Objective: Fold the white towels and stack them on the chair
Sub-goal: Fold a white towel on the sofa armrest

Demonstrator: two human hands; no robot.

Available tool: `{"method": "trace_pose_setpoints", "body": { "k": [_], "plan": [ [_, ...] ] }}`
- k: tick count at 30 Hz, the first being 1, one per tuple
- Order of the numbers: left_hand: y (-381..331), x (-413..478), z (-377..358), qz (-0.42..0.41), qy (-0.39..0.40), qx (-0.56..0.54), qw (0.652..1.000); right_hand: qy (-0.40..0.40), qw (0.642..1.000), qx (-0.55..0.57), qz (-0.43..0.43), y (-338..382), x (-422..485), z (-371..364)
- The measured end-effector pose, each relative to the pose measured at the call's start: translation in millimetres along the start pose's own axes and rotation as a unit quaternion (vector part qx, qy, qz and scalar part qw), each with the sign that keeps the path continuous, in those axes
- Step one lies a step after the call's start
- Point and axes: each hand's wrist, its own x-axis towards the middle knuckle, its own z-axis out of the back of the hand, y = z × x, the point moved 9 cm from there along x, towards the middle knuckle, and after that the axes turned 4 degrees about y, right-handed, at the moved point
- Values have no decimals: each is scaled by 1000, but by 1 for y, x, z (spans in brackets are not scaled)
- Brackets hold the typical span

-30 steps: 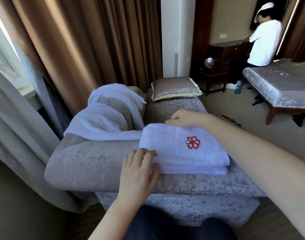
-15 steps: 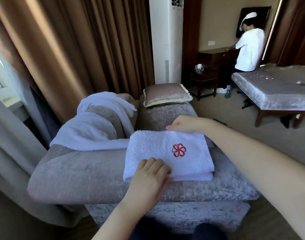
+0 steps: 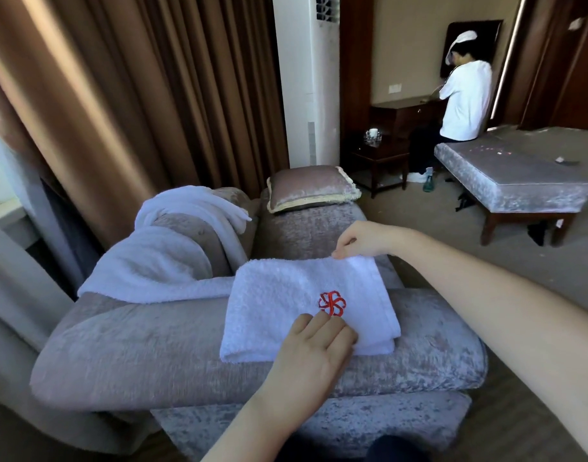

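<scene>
reaches up from the bottom edge with a bare left forearm (image 3: 249, 425), wrist straight. lays the left hand (image 3: 314, 348) palm down, back toward the camera, fingers (image 3: 322, 323) straight and close together, tips resting on the near part of the folded white towel (image 3: 279, 295). stretches the right forearm (image 3: 486, 295) in from the right edge, long and bare, angled toward the far left. bends the right wrist slightly downward. curls the right hand (image 3: 359, 243), pinching the far right corner of the folded white towel between thumb and fingertips.
</scene>
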Motion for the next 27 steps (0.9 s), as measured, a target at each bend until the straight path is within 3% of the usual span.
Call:
{"method": "trace_pose_setpoints", "body": {
  "k": [4, 9, 13, 16, 19, 23, 25, 27],
  "plan": [
    [3, 0, -13, 13, 19, 20, 1000, -12, 1000, -2, -1, -8, 2, -17],
    [-4, 12, -21, 4, 34, 43, 999, -83, 996, -13, -7, -22, -3, -10],
    [-10, 16, -21, -15, 70, -49, 996, -148, 988, -34, -16, -29, -6, -14],
    [43, 17, 20, 113, 19, -183, 976, -270, 959, -81, -30, -16, -31, 6],
    [100, 17, 41, 191, 9, -93, 977, -385, 921, -47, 21, 13, -70, 1],
    [117, 8, -22, 213, 219, -1, 952, -356, 925, -128, 21, 34, -78, -57],
    [128, -4, -36, 234, 225, 24, 945, -316, 941, -116, -3, 21, -69, -67],
    [136, -10, -33, 256, 184, 22, 949, -277, 957, -91, -12, 12, -61, -71]
  ]
}}
